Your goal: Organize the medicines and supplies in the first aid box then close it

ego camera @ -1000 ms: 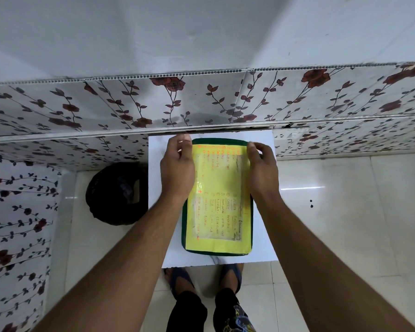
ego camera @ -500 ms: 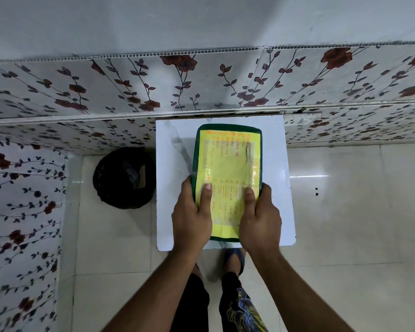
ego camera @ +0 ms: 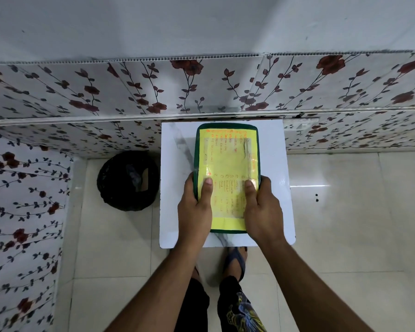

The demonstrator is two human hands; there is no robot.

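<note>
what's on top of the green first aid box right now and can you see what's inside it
A yellow handwritten sheet covers the lid of the first aid box. The left hand and right hand grip its near end, thumbs on the sheet. The lid is down, so the contents are hidden.

light: dim, even | glare: floor tiles [ego camera: 307, 186] | edges: wide-angle bowing

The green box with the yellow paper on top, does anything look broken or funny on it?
A little: the yellow label on the green box has a crinkled, torn-looking strip near its right edge. Otherwise it sits closed and straight on the white table.
</note>
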